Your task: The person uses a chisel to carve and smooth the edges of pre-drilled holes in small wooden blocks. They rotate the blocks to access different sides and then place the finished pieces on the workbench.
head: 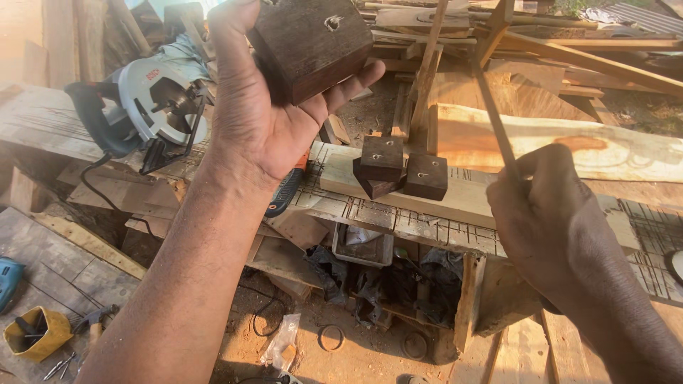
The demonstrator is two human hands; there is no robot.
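My left hand [260,107] is raised high and grips a dark wooden block [311,44] with a drilled hole in its face. My right hand [544,213] is lower right, closed around a thin metal rod [491,107] that slants up toward the top of the view. Three more dark wooden blocks [398,171], each with a hole, lie together on a pale plank [469,195] on the workbench between my hands.
A circular saw [153,107] rests on the bench at left. An orange-and-black tool [288,188] lies partly hidden behind my left wrist. Stacked timber [569,57] fills the back right. A yellow container [35,333] and a blue tool [8,281] lie on boards at lower left.
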